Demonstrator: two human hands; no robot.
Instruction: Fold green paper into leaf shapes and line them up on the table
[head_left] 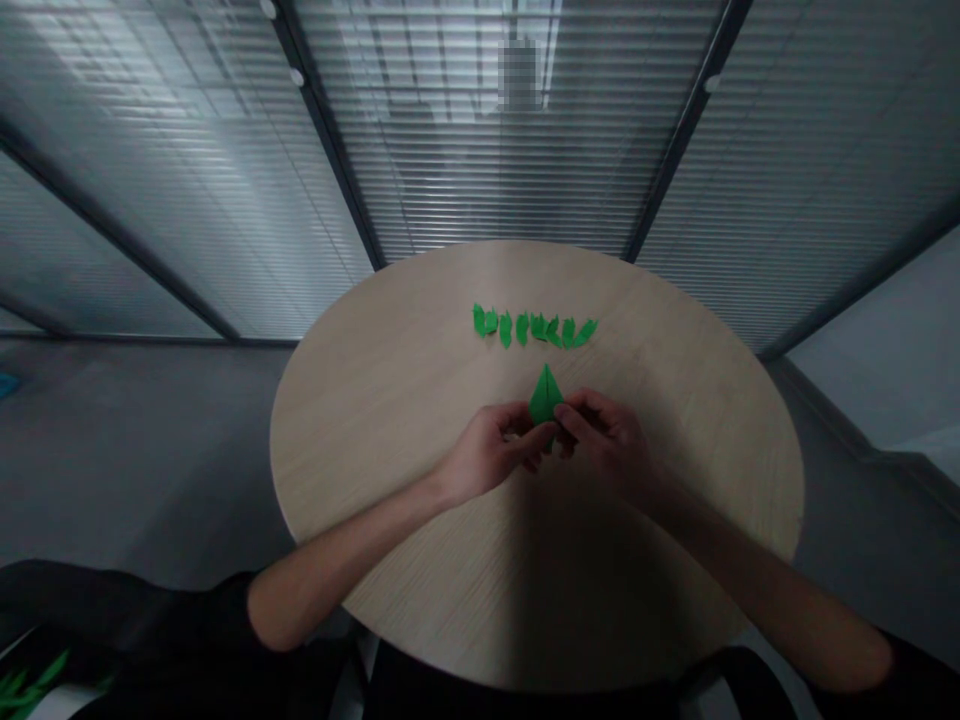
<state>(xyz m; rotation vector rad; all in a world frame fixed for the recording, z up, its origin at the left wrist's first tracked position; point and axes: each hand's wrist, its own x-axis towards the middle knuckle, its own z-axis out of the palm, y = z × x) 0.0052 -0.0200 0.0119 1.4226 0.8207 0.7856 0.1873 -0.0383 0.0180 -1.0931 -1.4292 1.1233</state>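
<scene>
Green folded paper (546,397) is held up between two hands, over the middle of the tabletop. Its long side runs straight away from the person, and its sharp tip points at a row of small green paper shapes (532,328). The left hand (487,450) is on one side of the paper and the right hand (607,445) is on the other, both about as near. Both hands look pinched on the low end of the paper, with the fingers curled in. Those fingers hide that end, so it is hard to see just how they grip it.

There is one big folded paper. The row has about eight small shapes, but some overlap, so the count may be off. They lie on a round wooden tabletop (360,420). Window blinds (480,150) hang behind it.
</scene>
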